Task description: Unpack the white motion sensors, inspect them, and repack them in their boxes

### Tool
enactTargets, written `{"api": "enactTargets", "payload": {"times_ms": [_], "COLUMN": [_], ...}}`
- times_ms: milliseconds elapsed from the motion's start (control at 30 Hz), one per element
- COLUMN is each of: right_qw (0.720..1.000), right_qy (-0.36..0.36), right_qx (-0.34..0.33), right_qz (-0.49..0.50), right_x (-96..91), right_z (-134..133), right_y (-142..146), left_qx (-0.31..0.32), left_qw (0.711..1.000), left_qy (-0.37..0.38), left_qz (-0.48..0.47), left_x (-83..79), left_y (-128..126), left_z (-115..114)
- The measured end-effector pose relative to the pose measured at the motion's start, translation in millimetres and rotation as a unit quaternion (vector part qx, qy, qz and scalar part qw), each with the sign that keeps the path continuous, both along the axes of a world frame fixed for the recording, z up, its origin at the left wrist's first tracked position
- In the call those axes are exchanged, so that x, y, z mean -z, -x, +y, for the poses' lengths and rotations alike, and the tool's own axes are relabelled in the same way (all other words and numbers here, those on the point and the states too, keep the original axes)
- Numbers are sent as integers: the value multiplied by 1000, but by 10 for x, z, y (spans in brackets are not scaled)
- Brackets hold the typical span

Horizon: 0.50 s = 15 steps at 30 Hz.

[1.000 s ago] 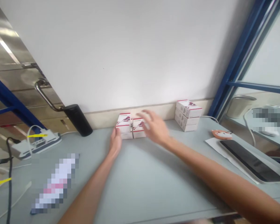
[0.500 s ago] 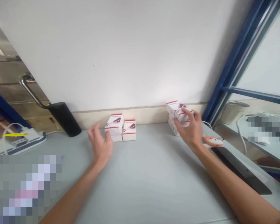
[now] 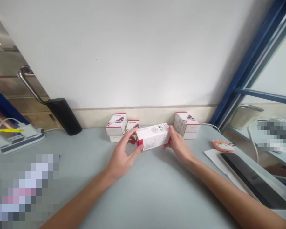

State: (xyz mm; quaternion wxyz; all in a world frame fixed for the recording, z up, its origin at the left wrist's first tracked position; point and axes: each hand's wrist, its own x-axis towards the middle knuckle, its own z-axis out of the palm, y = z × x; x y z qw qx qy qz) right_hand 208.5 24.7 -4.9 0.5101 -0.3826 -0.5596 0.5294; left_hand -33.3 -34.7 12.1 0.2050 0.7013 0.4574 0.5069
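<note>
Between my two hands, over the grey table, is a white and red cardboard box (image 3: 153,137) with black print, lying lengthwise and slightly tilted. My left hand (image 3: 122,156) grips its left end, thumb at the near lower corner. At the other end, my right hand (image 3: 180,144) closes on the right side. Behind my left hand stand two stacked white and red boxes (image 3: 116,124). Beside them is a further box (image 3: 133,124), partly hidden by my hand and the held box. Another stack of similar boxes (image 3: 187,124) stands behind my right hand.
A black cylinder (image 3: 64,116) leans near a metal handle at left, by a white power strip (image 3: 21,136). On the right are an orange and white pouch-like item (image 3: 223,145), a dark flat device (image 3: 252,181) and white paper (image 3: 214,159). A white wall backs the table.
My right hand has come left from the right-hand stack, and my left hand has moved right from the left-hand boxes. Both now hold one box in the middle.
</note>
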Motion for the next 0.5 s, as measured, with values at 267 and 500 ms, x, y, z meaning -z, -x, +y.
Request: {"api": "enactTargets", "payload": {"times_ms": [267, 500], "right_qw": [983, 961], "right_qy": [-111, -104], "right_qx": [-21, -15], "right_qz": [-144, -256], "right_x": [-125, -80], "right_z": [-80, -135], "right_y": [-72, -24], "left_qx": [0, -18], "left_qw": [985, 977], "left_qy": [110, 120], "left_qz": [-135, -176], "left_x": [-4, 0], "left_y": [5, 28], "left_z": [71, 91]}}
